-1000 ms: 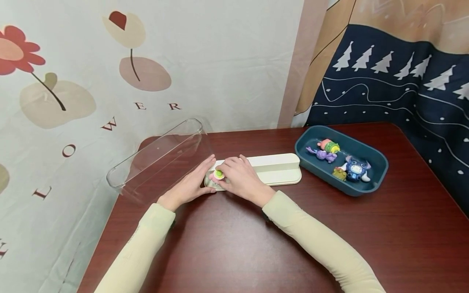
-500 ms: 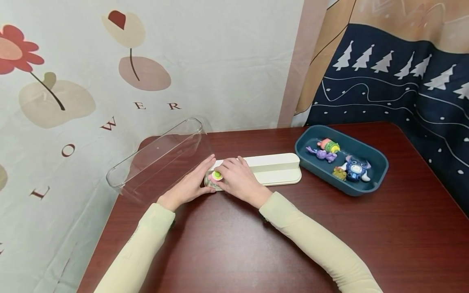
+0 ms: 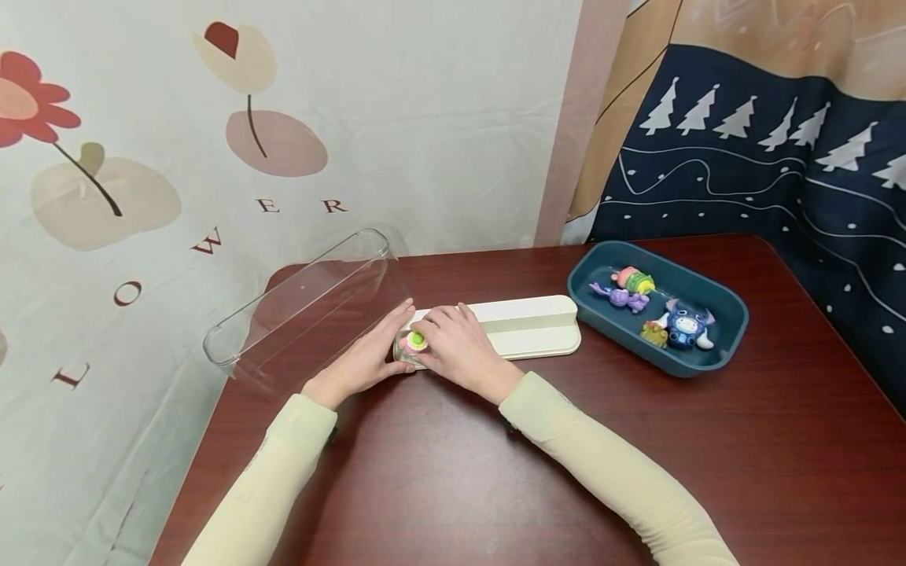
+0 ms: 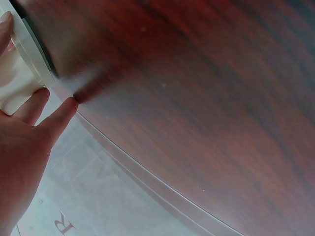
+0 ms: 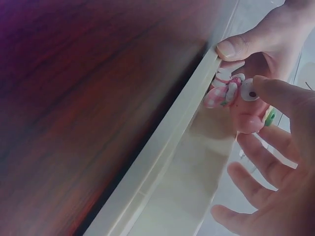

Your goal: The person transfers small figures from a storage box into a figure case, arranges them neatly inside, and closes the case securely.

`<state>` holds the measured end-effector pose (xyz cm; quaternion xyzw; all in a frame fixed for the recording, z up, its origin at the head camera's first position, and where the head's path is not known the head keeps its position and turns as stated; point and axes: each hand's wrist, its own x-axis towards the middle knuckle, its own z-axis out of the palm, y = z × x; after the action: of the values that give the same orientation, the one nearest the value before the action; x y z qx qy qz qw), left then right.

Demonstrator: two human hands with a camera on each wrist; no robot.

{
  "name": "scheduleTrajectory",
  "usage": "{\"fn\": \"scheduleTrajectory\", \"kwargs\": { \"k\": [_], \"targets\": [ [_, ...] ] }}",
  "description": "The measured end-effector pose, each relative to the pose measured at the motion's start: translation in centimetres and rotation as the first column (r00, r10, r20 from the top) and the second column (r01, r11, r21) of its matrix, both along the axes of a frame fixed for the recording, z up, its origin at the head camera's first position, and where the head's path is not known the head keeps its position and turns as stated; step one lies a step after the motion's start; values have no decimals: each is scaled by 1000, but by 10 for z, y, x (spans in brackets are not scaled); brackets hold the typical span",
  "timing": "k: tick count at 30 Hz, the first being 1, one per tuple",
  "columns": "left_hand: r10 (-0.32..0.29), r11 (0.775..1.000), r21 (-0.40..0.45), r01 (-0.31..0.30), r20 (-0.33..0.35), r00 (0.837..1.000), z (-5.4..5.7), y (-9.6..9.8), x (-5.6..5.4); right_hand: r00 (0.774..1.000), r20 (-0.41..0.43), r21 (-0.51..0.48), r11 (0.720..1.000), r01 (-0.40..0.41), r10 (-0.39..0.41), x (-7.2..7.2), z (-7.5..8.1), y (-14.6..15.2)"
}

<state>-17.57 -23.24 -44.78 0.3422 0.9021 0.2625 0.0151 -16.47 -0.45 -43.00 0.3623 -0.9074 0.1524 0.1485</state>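
Note:
A small pink toy figure (image 5: 246,108) with a big eye, a checked bow and a green top stands at the left end of the long cream stepped base (image 3: 534,339). My right hand (image 3: 463,346) holds the figure between thumb and fingers; its lower fingers spread over the base in the right wrist view. My left hand (image 3: 364,355) grips the base's left end, thumb at the front edge (image 5: 209,61) and fingers toward the back. In the left wrist view the left fingertips (image 4: 42,94) lie right at the base's corner.
A clear plastic cover (image 3: 304,303) lies tilted on the table's left side against the backdrop (image 3: 439,157). To the right stands a dark teal bin (image 3: 630,351) holding several toy figures (image 3: 686,324). The brown tabletop (image 3: 453,472) extends toward the front.
The pink figure and my right hand have shifted slightly left along the base. My left hand stays at the base's end, and the head view has turned a little.

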Motion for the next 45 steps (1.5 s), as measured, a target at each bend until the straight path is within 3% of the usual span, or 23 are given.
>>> {"fn": "scheduleTrajectory", "kwargs": {
  "k": [5, 19, 24, 32, 40, 45],
  "targets": [
    [2, 1000, -3, -2, -3, 1000, -1, 0, 0, 1000, 20, -23, 1000, 0, 1, 0, 6, 7],
    [43, 998, -41, -41, 40, 998, 1, -6, 3, 998, 61, -122, 992, 21, -14, 10, 40, 39],
    [41, 998, -45, -39, 44, 998, 0, -4, 2, 993, 115, -125, 991, 55, -41, 12, 53, 61],
    [35, 999, -37, -33, 34, 999, 1, -3, 2, 979, 188, -211, 971, 115, -75, 17, 70, 97],
    [33, 999, -42, -31, 41, 999, 2, 0, 1, 972, 199, -259, 951, 172, -122, 26, 79, 137],
    [30, 999, -35, -29, 35, 999, 1, 3, 0, 953, 238, -258, 934, 248, -188, 30, 81, 167]
  ]
}}
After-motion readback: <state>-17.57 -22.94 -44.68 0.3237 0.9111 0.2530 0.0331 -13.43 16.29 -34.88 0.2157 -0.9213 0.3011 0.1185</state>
